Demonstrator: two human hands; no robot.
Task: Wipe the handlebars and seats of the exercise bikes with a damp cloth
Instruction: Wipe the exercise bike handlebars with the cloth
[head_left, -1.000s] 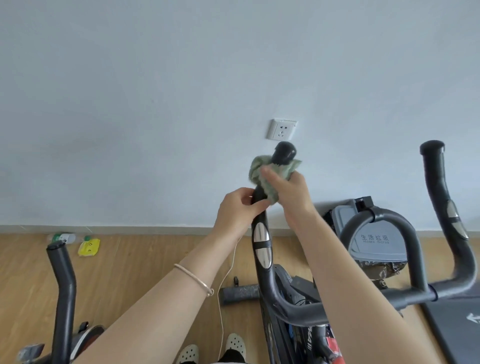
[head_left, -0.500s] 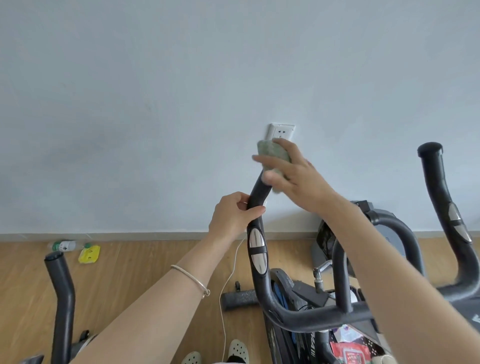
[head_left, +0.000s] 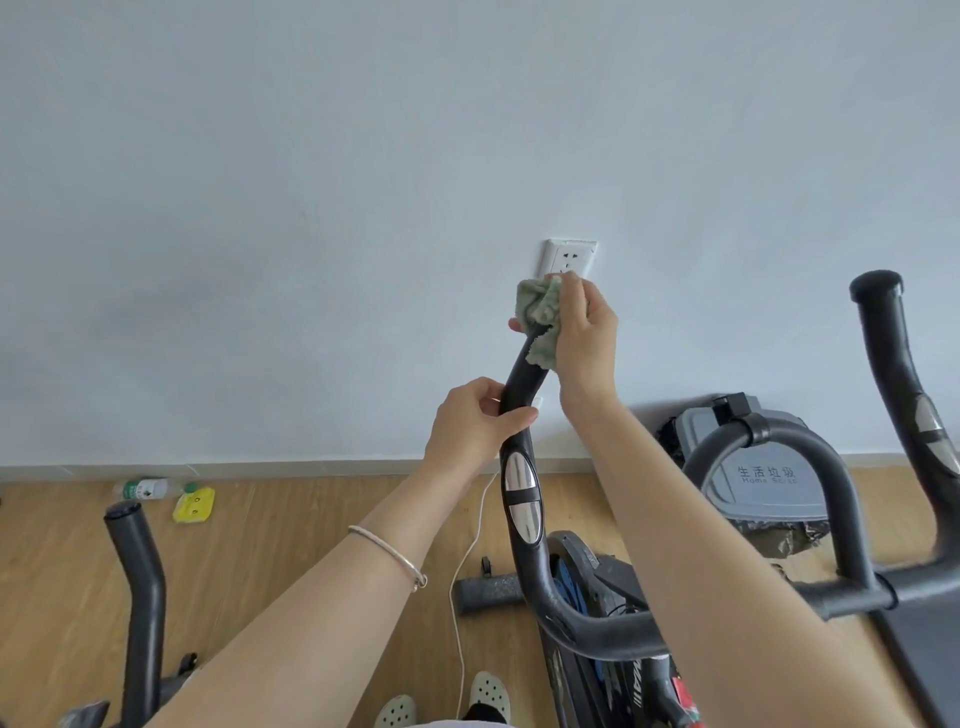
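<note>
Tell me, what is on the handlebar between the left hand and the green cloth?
In the head view, only bare black handlebar lies between the left hand and the green cloth, which the right hand holds.

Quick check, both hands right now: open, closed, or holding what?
Left hand: closed around the handlebar.
Right hand: closed on the green cloth, wrapped over the handlebar's top end.

a crumpled pale green cloth (head_left: 540, 312) is bunched round the top end of the black handlebar (head_left: 521, 387). the bar rises leaning slightly right, its tip seemingly covered.
</note>
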